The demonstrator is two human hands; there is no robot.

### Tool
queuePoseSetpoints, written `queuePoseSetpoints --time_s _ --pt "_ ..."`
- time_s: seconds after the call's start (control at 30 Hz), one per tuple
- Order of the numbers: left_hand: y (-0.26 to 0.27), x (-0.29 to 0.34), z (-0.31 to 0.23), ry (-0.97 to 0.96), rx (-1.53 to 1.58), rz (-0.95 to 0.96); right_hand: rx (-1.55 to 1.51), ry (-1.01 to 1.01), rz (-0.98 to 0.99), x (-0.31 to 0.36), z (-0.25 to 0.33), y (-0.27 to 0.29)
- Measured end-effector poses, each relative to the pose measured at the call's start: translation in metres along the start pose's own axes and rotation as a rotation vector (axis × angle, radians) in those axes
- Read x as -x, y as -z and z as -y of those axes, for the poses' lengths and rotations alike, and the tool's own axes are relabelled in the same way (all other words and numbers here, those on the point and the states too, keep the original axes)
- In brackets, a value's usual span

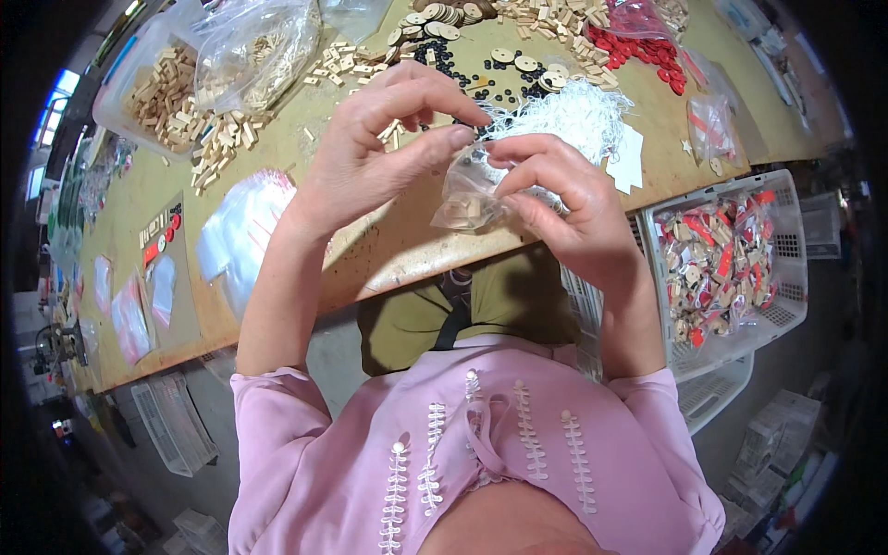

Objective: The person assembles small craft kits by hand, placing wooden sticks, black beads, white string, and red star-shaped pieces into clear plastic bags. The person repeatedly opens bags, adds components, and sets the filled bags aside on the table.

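Note:
In front of me, at the table's near edge, hangs a small clear plastic bag with pale wooden pieces at its bottom. My right hand grips the bag by its upper right side, thumb and fingers closed on the plastic. Over the bag's mouth, my left hand brings thumb and forefinger together; whatever is between the fingertips is too small to make out. Just behind the hands lies a tangle of white string. Black beads are scattered beyond the left hand.
A clear tub of small wooden blocks stands at the far left, with blocks spilled beside it. Wooden discs and red pieces lie at the back. Empty bags are stacked on the left. A white crate of filled bags stands right.

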State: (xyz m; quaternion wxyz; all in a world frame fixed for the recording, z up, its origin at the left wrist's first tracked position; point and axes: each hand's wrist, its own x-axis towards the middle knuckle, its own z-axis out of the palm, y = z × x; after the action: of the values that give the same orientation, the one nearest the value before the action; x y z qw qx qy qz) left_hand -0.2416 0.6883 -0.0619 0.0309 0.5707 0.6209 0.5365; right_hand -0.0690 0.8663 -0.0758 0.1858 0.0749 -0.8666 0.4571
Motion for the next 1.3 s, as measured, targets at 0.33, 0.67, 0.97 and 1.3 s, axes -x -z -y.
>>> queuePoseSetpoints --time_s 0.33,0.67,0.97,1.3 --pt "-0.021 0.008 0.0 -0.016 -0.076 0.125 0.085 0.055 -0.047 -0.005 -0.011 0.016" --pt "-0.048 -0.011 0.006 -0.017 0.018 0.132 -0.45 -0.413 -0.306 -0.015 -0.108 0.075" --pt "-0.047 0.0 0.01 0.048 0.019 0.127 0.659 -0.247 -0.489 -0.067 -0.305 0.19" --pt "-0.051 0.004 0.018 0.083 0.047 0.161 1.05 -0.259 -0.171 -0.131 -0.376 0.238"
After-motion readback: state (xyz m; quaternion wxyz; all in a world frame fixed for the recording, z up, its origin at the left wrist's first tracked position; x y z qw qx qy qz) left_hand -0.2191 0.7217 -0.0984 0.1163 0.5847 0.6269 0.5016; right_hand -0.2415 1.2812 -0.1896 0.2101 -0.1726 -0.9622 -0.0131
